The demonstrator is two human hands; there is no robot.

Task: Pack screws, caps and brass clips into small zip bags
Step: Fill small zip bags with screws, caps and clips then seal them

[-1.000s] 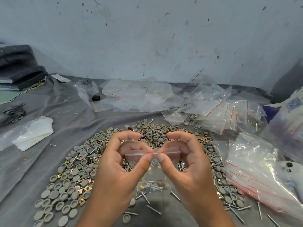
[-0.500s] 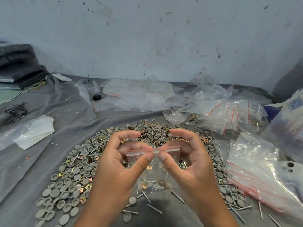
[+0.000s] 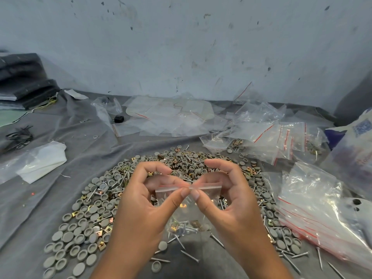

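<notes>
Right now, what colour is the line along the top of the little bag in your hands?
Red, a thin stripe along the zip bag top; head view.

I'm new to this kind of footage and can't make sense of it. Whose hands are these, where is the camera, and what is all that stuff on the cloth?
There is no machine here: a person wears a wide-angle camera on the head, looking down at their own hands. The left hand and the right hand pinch the top strip of a small zip bag, which already holds a few screws and brass clips at its bottom. Below, on a grey cloth, lies a heap of grey caps mixed with screws and brass clips. To the right are more zip bags, some of them already filled.
</notes>
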